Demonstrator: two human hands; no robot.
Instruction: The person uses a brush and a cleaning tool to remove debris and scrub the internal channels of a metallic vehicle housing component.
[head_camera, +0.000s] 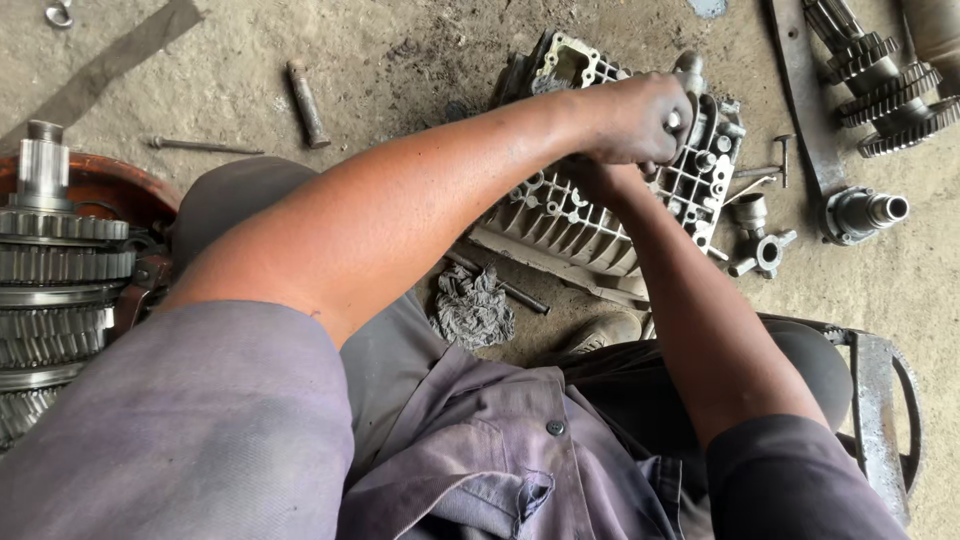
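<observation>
Head camera looked straight down on a rough, dusty concrete floor (400, 50), stained dark in patches, with the person seated low over it in a faded purple-grey work shirt. A ribbed grey metal housing (570, 225), full of cast pockets and holes, lay on the floor in front of the knees. The left hand (640, 118) was closed in a fist over the upper part of the housing, gripping something small whose kind could not be made out; a ring showed on one finger. The right hand (600, 178) sat under the left fist, mostly hidden by it, so how far its fingers were open could not be told.

The left forearm crossed the middle of the view and covered much of the housing. A grey crumpled rag (472, 308) lay just below the housing, beside a thin dark rod (500, 283). A stack of large toothed gears (55, 290) stood at the left edge on a rust-coloured base. At upper right lay a gear shaft (885, 85) along a flat metal bar (800, 90), and a small cross-shaped fitting (760, 245) near the housing. A short bolt (307, 103) lay on the floor at upper left. No packages or labels showed.
</observation>
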